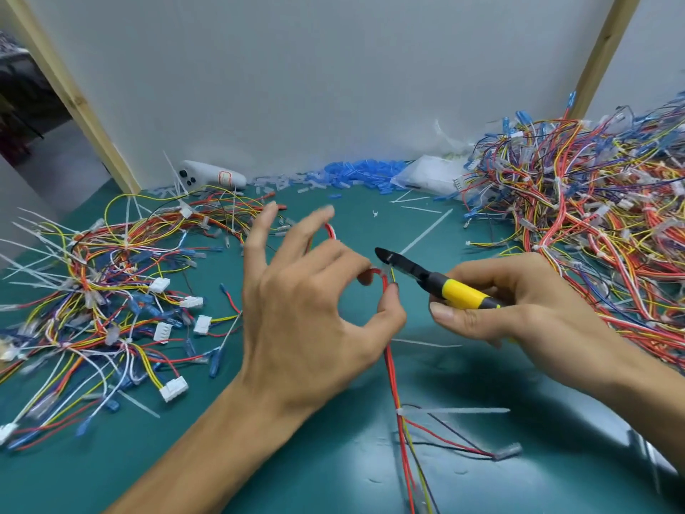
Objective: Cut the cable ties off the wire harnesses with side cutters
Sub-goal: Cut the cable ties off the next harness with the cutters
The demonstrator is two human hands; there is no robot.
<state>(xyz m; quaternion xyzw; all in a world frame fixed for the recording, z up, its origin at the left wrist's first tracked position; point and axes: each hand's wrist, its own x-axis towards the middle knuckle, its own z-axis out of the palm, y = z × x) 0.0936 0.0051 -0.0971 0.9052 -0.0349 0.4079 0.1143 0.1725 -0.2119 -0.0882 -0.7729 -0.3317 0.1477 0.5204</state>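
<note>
My left hand (307, 309) pinches a looped red and yellow wire harness (391, 365) between thumb and forefinger, its other fingers spread upward. My right hand (519, 309) grips the yellow and black handle of the side cutters (426, 278). The black jaws point left and sit at a white cable tie (387, 270) on the loop, right by my left fingertips. Lower down, the same harness carries another white cable tie (444, 411) with a long tail pointing right. The harness trails off toward the bottom edge.
A heap of harnesses (103, 291) with white connectors lies at the left on the green mat (296, 458). A bigger tangle (593, 224) fills the right. Blue sleeves (359, 176), a white device (211, 178) and a plastic bag (433, 176) line the back wall. Loose ties are scattered about.
</note>
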